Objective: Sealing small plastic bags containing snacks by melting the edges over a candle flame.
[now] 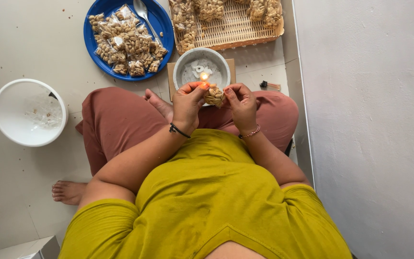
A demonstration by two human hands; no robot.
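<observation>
left hand (186, 106): fingers pinched shut on packet top
right hand (242, 103): fingers closed on nut packet (214, 95), held at candle flame (203, 76)
handling: light, soft, slippery film (grip sealed edge)
nearby: bowl (183, 64), 1 blue plate (161, 21)

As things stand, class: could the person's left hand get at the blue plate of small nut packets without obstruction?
Probably yes. The blue plate lies on the floor ahead and left of the left hand, with nothing between. But that hand, with the right hand, holds a small packet near the candle flame, so it must let go first.
</observation>
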